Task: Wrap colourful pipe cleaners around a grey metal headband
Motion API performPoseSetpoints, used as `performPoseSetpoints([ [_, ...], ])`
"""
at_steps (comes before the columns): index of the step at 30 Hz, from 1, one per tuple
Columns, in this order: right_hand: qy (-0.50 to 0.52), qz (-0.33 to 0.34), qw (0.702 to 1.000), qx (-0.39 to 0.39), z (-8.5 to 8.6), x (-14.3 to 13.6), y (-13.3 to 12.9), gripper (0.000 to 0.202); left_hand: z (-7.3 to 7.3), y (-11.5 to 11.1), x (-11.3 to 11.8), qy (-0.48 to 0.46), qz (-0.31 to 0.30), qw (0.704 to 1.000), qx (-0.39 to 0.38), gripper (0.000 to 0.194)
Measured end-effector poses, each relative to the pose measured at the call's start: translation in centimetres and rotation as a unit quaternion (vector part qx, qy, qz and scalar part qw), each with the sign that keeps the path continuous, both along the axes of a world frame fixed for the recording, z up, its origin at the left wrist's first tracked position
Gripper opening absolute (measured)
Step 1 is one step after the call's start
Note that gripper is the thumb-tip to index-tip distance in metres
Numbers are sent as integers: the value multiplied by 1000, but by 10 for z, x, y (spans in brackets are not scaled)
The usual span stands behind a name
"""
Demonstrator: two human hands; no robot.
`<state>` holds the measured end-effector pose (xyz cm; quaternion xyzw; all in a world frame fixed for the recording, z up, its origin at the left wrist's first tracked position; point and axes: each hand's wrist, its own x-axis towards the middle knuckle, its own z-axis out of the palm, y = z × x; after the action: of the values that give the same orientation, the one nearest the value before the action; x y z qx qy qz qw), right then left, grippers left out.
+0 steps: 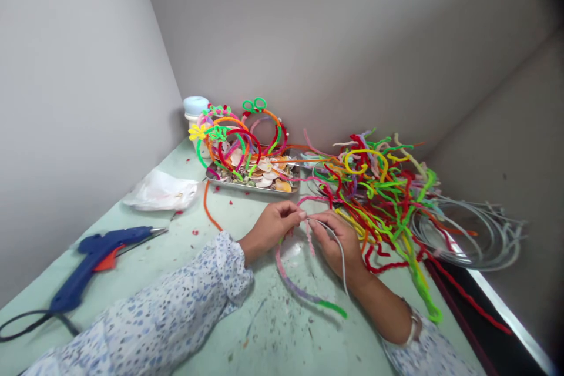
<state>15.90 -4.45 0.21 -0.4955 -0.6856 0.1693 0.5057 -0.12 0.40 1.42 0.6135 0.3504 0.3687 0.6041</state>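
My left hand (271, 226) and my right hand (342, 242) meet over the middle of the table, fingertips nearly touching. Between them is a thin white headband wire (343, 264), bent in a curve. Its left part has a fuzzy wrap (304, 292) of pipe cleaner in pink and purple, ending in green near the bottom. A pink pipe cleaner (309, 241) hangs down from the pinched fingers, and another pink length stretches behind them. My left thumb and forefinger pinch at the wire; my right fingers close round its bare part. The exact pinch point is partly hidden.
A metal tray (247, 187) holds shells and colourful fuzzy headbands (233, 135). Right of it lie heaped pipe cleaners (388, 188) and coiled wire hoops (480, 258). A blue glue gun (88, 264), a plastic bag (163, 191) and a blue-lidded jar (196, 107) stand left.
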Motion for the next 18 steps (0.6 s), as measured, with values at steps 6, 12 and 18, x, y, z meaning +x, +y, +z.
performPoseSetpoints([
  [6,11,-50,998,22,-3,2,1,9,-7,5,0,-10,18,999,-28,33],
  [12,2,-82,996,42,-1,1,1,7,-6,3,0,-12,5,999,-37,33],
  [18,-10,-92,995,46,0,0,1,8,-4,1,1,0,14,1000,-23,29],
])
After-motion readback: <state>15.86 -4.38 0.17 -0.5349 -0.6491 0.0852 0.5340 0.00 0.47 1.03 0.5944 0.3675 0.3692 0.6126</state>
